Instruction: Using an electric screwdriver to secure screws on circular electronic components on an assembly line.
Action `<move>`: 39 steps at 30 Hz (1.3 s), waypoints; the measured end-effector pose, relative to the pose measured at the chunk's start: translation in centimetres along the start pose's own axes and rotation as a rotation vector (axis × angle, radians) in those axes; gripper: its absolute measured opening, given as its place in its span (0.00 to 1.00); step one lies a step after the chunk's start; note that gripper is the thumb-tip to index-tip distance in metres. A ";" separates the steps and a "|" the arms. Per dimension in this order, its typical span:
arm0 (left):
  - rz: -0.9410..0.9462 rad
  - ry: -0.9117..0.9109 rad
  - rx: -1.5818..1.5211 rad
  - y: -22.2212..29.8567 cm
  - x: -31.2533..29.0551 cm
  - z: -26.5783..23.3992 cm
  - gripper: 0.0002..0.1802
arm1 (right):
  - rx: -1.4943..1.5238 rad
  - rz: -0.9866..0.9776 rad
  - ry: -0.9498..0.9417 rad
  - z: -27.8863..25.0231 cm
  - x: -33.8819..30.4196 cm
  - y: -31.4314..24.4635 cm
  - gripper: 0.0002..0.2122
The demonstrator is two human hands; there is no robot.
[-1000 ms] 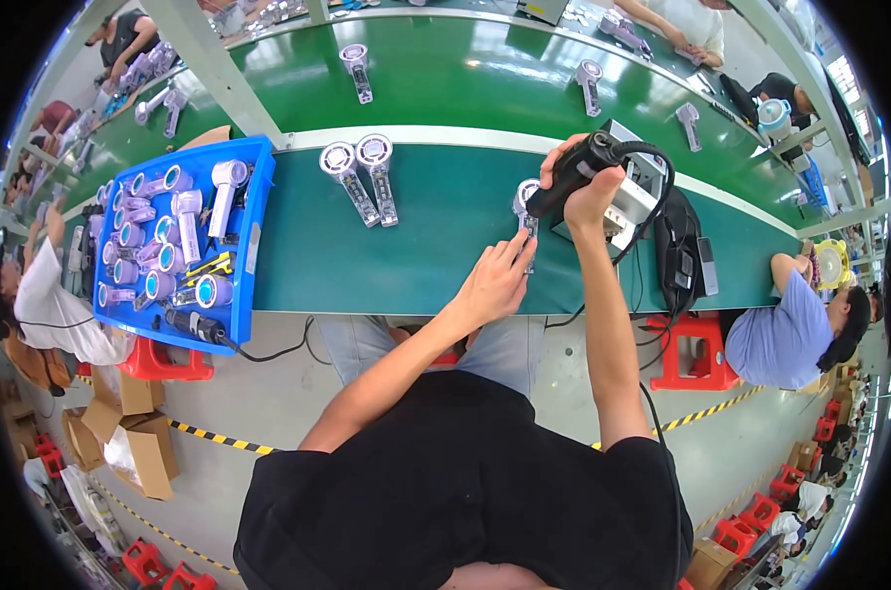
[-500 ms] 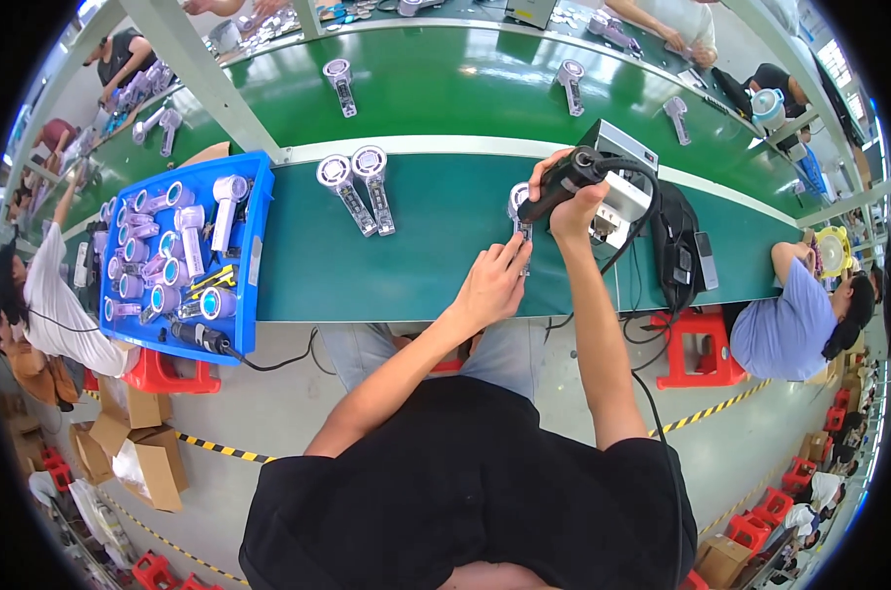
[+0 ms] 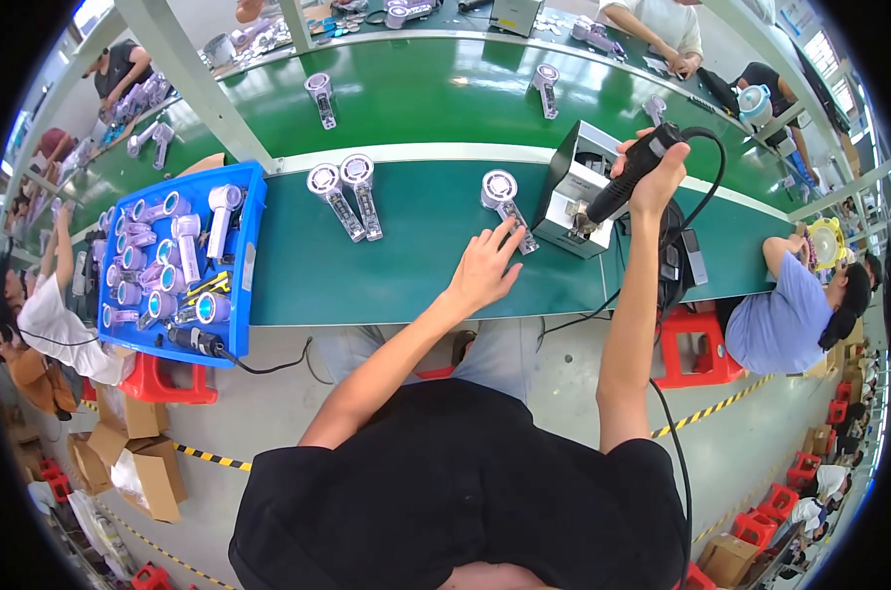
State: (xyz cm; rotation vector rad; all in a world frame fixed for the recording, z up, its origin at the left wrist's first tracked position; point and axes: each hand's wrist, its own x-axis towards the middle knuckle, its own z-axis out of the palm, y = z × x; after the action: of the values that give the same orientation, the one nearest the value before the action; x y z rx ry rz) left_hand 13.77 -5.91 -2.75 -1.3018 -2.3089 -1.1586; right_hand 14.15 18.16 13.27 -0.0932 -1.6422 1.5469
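Note:
My right hand (image 3: 661, 183) grips a black corded electric screwdriver (image 3: 622, 187). The driver's tip points down at the front opening of a silver-and-black box (image 3: 565, 187), which looks like a screw feeder. A lilac handheld fan (image 3: 499, 185) lies on the green bench mat, its handle innards exposed. My left hand (image 3: 483, 267) is open, fingers spread, with fingertips at the lower part of that handle. Two similar fans, one (image 3: 324, 180) beside another (image 3: 358, 170), lie left of it with their handles toward me.
At left, a blue bin (image 3: 257, 211) holds several lilac fans and another black driver (image 3: 195, 340). Beyond the bench rail runs a green conveyor (image 3: 416, 98) carrying fans. A black bag (image 3: 673, 258) lies to the right, among cables. Co-workers sit on both sides; a white post (image 3: 190, 79) rises at left.
My right hand has carried the screwdriver off the fan, rightward to the silver-and-black box. My left fingers have spread, and the fan's round head is now uncovered. Conveyor fans have shifted left.

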 end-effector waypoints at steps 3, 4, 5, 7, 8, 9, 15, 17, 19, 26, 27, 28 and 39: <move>0.036 -0.035 0.000 -0.1 -0.2 -0.1 0.32 | -0.004 0.024 -0.010 -0.1 0.2 0.4 0.39; 0.055 -0.034 0.006 0.0 -0.1 -0.1 0.31 | -0.002 0.026 -0.009 -0.1 0.2 0.5 0.39; 0.055 -0.037 0.007 0.0 -0.1 -0.1 0.31 | 0.011 0.039 -0.006 0.0 0.2 0.6 0.38; 0.088 -0.051 0.069 0.1 -0.1 -0.1 0.30 | 0.024 0.055 -0.003 -0.1 0.0 0.7 0.38; 0.087 -0.054 0.069 0.2 -0.1 -0.1 0.30 | 0.052 0.092 -0.007 -0.3 0.0 0.6 0.39; 0.095 -0.059 0.090 0.2 0.0 -0.1 0.29 | 0.080 0.129 -0.012 -0.3 0.0 0.7 0.39; 0.110 -0.052 0.140 0.3 0.3 0.0 0.25 | 0.406 0.088 -0.047 0.2 -3.5 2.7 0.39; 0.115 -0.052 0.160 0.4 0.3 0.1 0.25 | 0.404 0.080 -0.047 0.3 -4.5 3.5 0.40; 0.122 -0.054 0.182 0.6 0.4 0.1 0.24 | 0.282 0.092 -0.082 0.3 -5.1 4.0 0.42; 0.120 -0.051 0.211 0.7 0.5 0.3 0.24 | 0.299 0.103 -0.092 0.3 -5.7 4.8 0.43; 0.117 -0.054 0.214 0.7 0.5 0.3 0.24 | 0.300 0.104 -0.092 0.4 -5.8 4.9 0.43; 0.114 -0.057 0.217 0.7 0.5 0.3 0.24 | 0.284 0.110 -0.092 0.4 -5.8 4.9 0.43; 0.096 -0.067 0.191 0.6 0.4 0.2 0.24 | 0.216 0.101 -0.140 1.6 -8.2 4.4 0.49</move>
State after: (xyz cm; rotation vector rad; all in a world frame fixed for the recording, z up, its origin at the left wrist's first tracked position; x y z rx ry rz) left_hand 14.07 -5.32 -2.30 -1.3817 -2.3093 -0.8533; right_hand 16.24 13.17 5.54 0.0496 -1.5858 1.8343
